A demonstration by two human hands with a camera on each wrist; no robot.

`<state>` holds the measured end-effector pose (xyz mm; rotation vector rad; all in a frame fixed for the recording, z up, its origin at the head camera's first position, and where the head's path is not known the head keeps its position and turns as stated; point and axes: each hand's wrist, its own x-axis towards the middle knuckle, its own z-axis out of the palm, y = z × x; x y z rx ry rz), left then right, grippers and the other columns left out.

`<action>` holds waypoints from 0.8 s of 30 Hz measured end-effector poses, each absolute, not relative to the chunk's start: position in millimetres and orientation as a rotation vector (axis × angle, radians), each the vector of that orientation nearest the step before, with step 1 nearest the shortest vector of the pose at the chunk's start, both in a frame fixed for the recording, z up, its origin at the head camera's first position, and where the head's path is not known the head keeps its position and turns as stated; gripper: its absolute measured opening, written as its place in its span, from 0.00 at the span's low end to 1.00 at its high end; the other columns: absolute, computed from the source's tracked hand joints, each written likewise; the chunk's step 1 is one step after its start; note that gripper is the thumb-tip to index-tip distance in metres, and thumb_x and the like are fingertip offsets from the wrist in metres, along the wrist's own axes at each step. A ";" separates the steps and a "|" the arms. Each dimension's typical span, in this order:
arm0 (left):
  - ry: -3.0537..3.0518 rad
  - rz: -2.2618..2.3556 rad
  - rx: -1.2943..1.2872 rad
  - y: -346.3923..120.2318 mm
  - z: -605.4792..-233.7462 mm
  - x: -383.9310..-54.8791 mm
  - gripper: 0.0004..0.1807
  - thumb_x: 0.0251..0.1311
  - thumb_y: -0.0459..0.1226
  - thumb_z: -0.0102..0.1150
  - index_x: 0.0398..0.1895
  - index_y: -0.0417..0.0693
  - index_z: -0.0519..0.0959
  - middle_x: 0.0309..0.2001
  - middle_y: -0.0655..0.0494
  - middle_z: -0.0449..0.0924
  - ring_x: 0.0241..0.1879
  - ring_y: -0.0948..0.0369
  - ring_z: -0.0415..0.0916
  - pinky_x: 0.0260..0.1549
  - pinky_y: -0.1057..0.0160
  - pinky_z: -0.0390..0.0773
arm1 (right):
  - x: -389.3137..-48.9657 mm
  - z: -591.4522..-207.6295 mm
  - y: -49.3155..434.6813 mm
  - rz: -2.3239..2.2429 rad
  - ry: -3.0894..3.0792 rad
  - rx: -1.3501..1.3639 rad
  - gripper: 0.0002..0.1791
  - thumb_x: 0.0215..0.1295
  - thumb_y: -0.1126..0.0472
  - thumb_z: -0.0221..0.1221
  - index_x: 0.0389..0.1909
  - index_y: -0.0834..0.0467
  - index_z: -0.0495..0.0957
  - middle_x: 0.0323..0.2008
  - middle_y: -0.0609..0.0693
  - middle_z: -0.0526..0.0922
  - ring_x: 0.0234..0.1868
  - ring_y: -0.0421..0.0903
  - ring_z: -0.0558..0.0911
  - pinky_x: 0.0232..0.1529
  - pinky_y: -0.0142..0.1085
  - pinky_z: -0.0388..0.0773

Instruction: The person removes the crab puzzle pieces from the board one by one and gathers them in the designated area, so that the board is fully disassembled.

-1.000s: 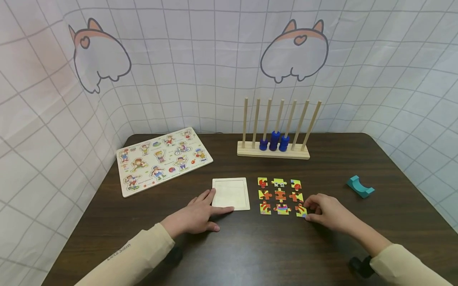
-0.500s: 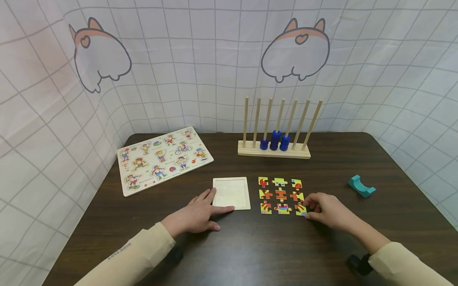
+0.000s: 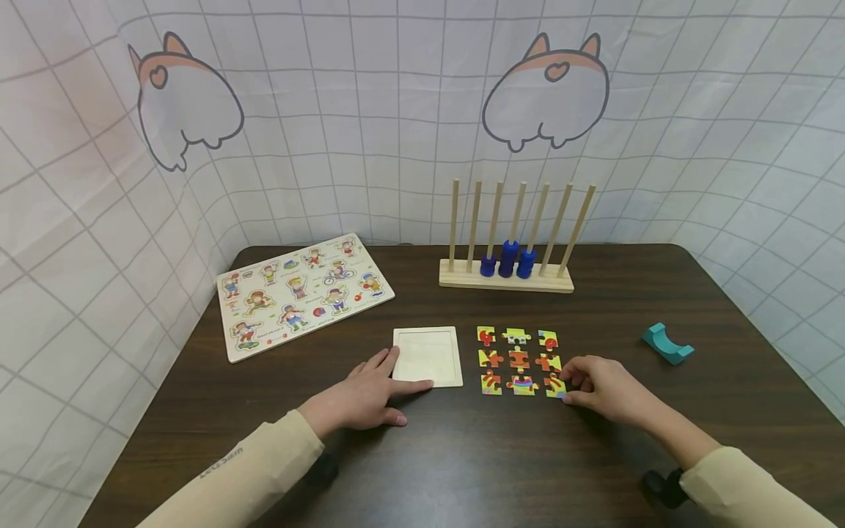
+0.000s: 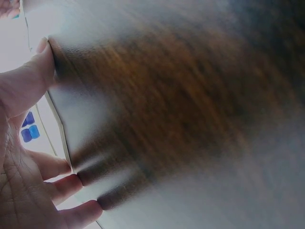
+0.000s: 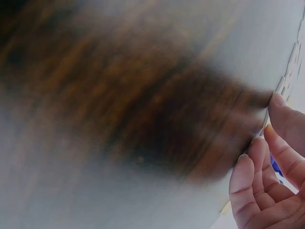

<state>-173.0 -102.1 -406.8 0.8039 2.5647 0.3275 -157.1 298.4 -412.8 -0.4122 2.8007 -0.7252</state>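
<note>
Several yellow and orange jigsaw pieces (image 3: 518, 359) lie in a loose three-by-three grid, with narrow gaps between most of them. At the grid's near right corner, my right hand (image 3: 604, 389) pinches the right edge of a corner puzzle piece (image 3: 554, 387) between thumb and index finger, its other fingers curled. Left of the grid lies a pale, shallow square puzzle tray (image 3: 426, 358) with a raised border. My left hand (image 3: 363, 392) is spread out at the tray's near left corner, fingertips touching its border. The left wrist view shows those fingers extended along the tray's edge.
A wooden peg board (image 3: 304, 297) with cartoon figures lies at the back left. Behind the grid stands a wooden rack (image 3: 506, 277) with upright rods and blue beads (image 3: 508, 258). A teal arch block (image 3: 667, 345) sits on the dark table (image 3: 462, 469) at right.
The corner puzzle piece has shifted very slightly inward, toward the rest of the grid, with my right hand on it. My left hand and the tray have stayed in place.
</note>
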 end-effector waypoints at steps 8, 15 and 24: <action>2.565 0.330 0.799 -101.6 -407.0 -173.0 0.34 0.65 0.48 0.67 0.74 0.76 0.68 0.82 0.34 0.40 0.81 0.38 0.41 0.73 0.33 0.55 | -156.7 -413.4 298.6 -0.730 2.803 -0.413 0.13 0.60 0.59 0.72 0.42 0.59 0.82 0.34 0.46 0.82 0.34 0.40 0.77 0.33 0.34 0.76; 2.569 0.327 0.798 -101.3 -406.6 -172.8 0.35 0.65 0.48 0.67 0.74 0.76 0.68 0.82 0.33 0.40 0.81 0.38 0.41 0.73 0.33 0.55 | -156.9 -412.6 298.7 -0.726 2.805 -0.413 0.14 0.60 0.59 0.73 0.43 0.59 0.82 0.35 0.46 0.82 0.34 0.40 0.77 0.34 0.34 0.76; 2.563 0.333 0.802 -101.2 -407.3 -173.5 0.35 0.65 0.48 0.67 0.74 0.75 0.68 0.82 0.33 0.39 0.81 0.37 0.40 0.73 0.34 0.55 | -155.9 -411.2 299.4 -0.744 2.803 -0.412 0.15 0.60 0.58 0.73 0.44 0.60 0.82 0.34 0.46 0.82 0.33 0.40 0.77 0.33 0.33 0.76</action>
